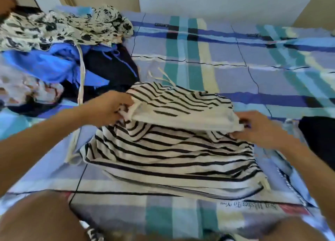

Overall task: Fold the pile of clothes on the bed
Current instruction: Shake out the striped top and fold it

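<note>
**Striped top is being folded on a plaid-sheeted bed**

Head camera: A person is bending over a bed (217, 59) covered in a blue, teal and pale-yellow plaid sheet and is holding a black-and-white striped top (172, 150) with both hands. The top is lying near the front of the bed, directly ahead of the person, with its upper part doubled over the lower part and lifted slightly. The left hand (108, 107) is gripping the left end of that raised fold, its fingers (123, 112) curling round the cloth. The right hand (261, 128) is pinching the right corner of the same fold, fingertips closing on the white edge. The rest of the top is resting flat on the sheet.

The pile of clothes (54, 50) is sitting at the far left of the bed, just beside the top. A white garment with a black floral print (63, 26) is lying on the pile, above a bright blue garment (45, 63) and a dark navy one (108, 63). A white strap (81, 77) is trailing from the pile toward the front edge. A dark cloth (319, 137) is lying at the right edge, beyond the right wrist. Bare knees (36, 219) are showing along the bottom of the view.
</note>
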`<state>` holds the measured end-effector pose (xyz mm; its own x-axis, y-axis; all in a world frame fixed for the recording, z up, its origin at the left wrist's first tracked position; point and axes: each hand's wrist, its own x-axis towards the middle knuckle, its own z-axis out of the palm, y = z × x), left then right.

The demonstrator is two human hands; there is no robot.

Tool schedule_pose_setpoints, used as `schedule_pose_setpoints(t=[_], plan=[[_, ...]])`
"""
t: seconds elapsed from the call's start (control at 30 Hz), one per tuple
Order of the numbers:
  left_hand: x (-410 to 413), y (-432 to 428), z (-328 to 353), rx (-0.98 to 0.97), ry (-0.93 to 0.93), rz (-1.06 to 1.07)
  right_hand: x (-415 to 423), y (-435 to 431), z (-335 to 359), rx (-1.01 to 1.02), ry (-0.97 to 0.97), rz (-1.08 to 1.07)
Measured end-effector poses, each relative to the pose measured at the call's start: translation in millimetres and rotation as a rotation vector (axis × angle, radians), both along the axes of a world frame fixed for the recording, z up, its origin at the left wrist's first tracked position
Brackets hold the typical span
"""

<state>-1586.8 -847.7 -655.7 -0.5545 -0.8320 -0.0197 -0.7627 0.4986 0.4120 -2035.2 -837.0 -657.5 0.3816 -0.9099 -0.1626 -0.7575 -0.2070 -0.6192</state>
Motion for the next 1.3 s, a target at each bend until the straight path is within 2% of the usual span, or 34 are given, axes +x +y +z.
schedule_pose_setpoints(t=[0.07, 0.13, 0.2, 0.3, 0.37, 0.57, 0.67, 0.77, 0.9, 1.03, 1.17, 1.23, 1.3], plan=[[9, 41, -36, 0.15, -0.104, -0.027, -8, 35, -32, 0.222, 0.19, 0.113], [14, 68, -47, 0.282, -0.186, -0.011, -13, 57, -45, 0.387, 0.2, 0.179], [12, 74, -43, 0.321, -0.162, 0.064, -16, 60, -47, 0.326, 0.081, 0.047], [-3, 63, -34, 0.292, -0.021, 0.208, -8, 46, -51, -0.006, -0.105, -0.299], [-21, 55, -36, 0.2, 0.041, 0.238, 2, 33, -59, -0.127, -0.16, -0.446], [-32, 12, -64, -0.016, 0.192, 0.414, 25, -3, -88, -0.212, -0.14, -0.511], [-34, -11, -74, -0.048, 0.232, 0.574, 21, -26, -95, -0.201, -0.176, -0.615], [-36, -33, -77, -0.033, 0.253, 0.704, 13, -47, -95, -0.08, -0.241, -0.727], [-31, -68, -74, 0.056, 0.395, 0.801, 5, -75, -96, 0.048, -0.294, -0.813], [-48, -114, -62, 0.252, 0.446, 0.903, 3, -97, -99, 0.086, -0.365, -0.807], [-61, -147, -59, 0.477, 0.296, 0.95, -2, -107, -98, 0.114, -0.428, -0.808], [-60, -155, -57, 0.466, 0.32, 0.933, -11, -110, -96, 0.146, -0.502, -0.854], [-49, -161, -53, 0.37, 0.338, 0.911, -27, -113, -99, 0.129, -0.518, -0.911]])
